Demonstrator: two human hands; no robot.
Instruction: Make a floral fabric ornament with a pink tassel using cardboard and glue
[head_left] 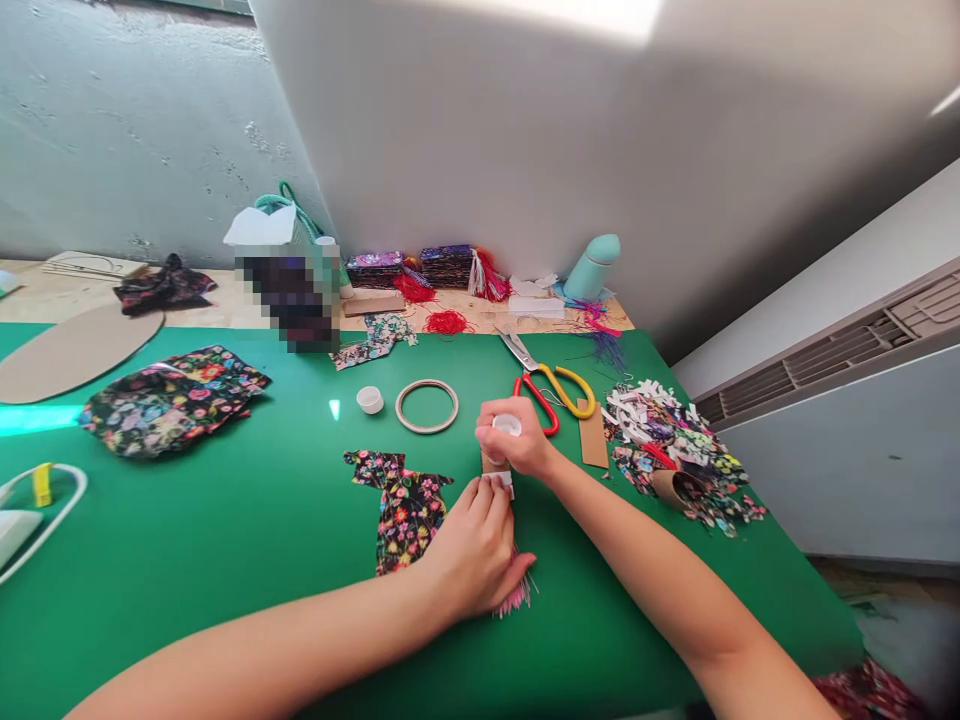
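Observation:
My right hand (517,440) is closed round a white bottle (507,426); only its round end shows, facing up. It is held over a narrow brown card strip (491,465) with a white piece (498,484) across it. My left hand (480,545) lies flat on the strip's near part, fingers stretched out and thumb apart. Pink tassel threads (514,600) stick out from under that palm. Beside this hand is a cut piece of black floral fabric (409,510), partly covered by the forearm. Scissors (536,375) with red and yellow handles lie open beyond my right hand.
A tape roll (427,406) and a white cap (369,400) lie on the green mat (225,540). To the right is a heap of fabric scraps (675,450). Gathered floral fabric (172,400) lies left; a turquoise bottle (592,268) stands at the back.

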